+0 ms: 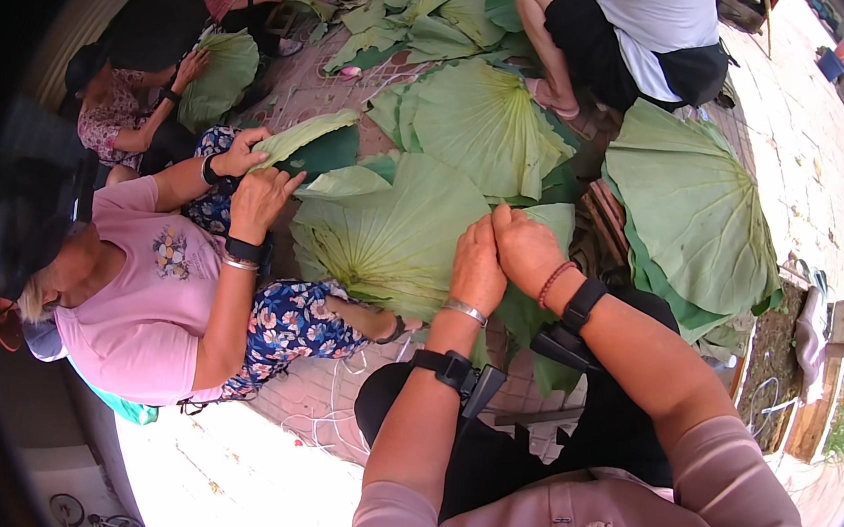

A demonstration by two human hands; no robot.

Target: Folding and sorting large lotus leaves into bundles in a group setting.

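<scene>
My left hand point(480, 265) and my right hand point(529, 246) meet over my lap, knuckles close together and fingers curled. Both pinch a green lotus leaf point(555, 219), which shows behind the right hand and hangs down below the wrists. The fingertips are mostly hidden by the backs of the hands. Just beyond my left hand a broad, pale lotus leaf point(395, 223) spreads underside up. Farther ahead, more large lotus leaves point(472, 121) lie in a layered pile on the paving.
A co-worker in a pink shirt point(156, 293) sits close at my left, holding a folded leaf point(305, 136). Stacked leaves point(690, 212) rest at my right beside wooden slats point(606, 219). Other people crouch ahead. White string point(325, 421) lies on the brick ground.
</scene>
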